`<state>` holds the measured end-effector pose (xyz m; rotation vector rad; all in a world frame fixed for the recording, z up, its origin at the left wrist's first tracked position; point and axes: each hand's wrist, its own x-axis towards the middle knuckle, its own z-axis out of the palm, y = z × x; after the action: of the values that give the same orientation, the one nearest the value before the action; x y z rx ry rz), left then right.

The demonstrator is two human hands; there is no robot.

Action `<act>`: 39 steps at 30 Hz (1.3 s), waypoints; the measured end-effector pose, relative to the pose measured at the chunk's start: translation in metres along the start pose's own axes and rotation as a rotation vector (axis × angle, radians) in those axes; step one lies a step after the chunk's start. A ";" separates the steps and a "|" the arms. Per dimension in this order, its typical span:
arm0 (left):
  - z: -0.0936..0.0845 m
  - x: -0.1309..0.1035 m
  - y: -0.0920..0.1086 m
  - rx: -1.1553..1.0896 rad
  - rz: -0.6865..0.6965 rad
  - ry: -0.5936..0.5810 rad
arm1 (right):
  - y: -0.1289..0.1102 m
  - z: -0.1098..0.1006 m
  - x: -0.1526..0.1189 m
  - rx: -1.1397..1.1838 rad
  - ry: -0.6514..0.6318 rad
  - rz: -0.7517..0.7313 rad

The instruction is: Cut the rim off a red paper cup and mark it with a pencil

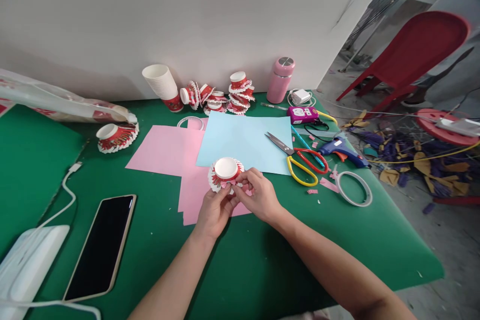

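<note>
A red-and-white paper cup (pixel 226 167), its sides cut and flared into a fringed skirt, is held with its white base up above the pink paper. My left hand (pixel 214 210) grips the near side of its fringe. A small pink paper bow (pixel 228 183) sits against the cup's front. My right hand (pixel 260 197) is closed in a pinch at the bow's right end; the fingertips partly hide it. Just beyond the cup lies a light blue sheet (pixel 240 135), overlapping the pink paper (pixel 161 147). Scissors (pixel 294 152) with red and yellow handles rest to the right.
Similar cut cups (pixel 238 92) stand along the wall beside stacked paper cups (pixel 161 82) and a pink bottle (pixel 281 80). A blue glue gun (pixel 343 150) and a tape roll (pixel 353 188) are at right. A phone (pixel 101 245) and a white power strip (pixel 33 260) lie left.
</note>
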<state>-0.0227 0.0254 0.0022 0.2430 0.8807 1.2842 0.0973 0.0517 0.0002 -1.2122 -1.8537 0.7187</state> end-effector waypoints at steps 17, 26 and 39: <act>0.004 0.000 0.005 -0.158 -0.106 -0.070 | -0.004 -0.009 0.001 0.046 -0.040 0.037; 0.001 0.001 0.000 -0.107 -0.059 -0.102 | -0.011 -0.002 0.003 -0.045 -0.008 0.169; 0.001 0.001 0.001 -0.119 -0.067 -0.084 | -0.009 0.000 0.003 -0.114 0.038 0.137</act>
<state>-0.0226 0.0266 0.0029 0.1703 0.7327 1.2504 0.0922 0.0507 0.0078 -1.4270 -1.8146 0.6668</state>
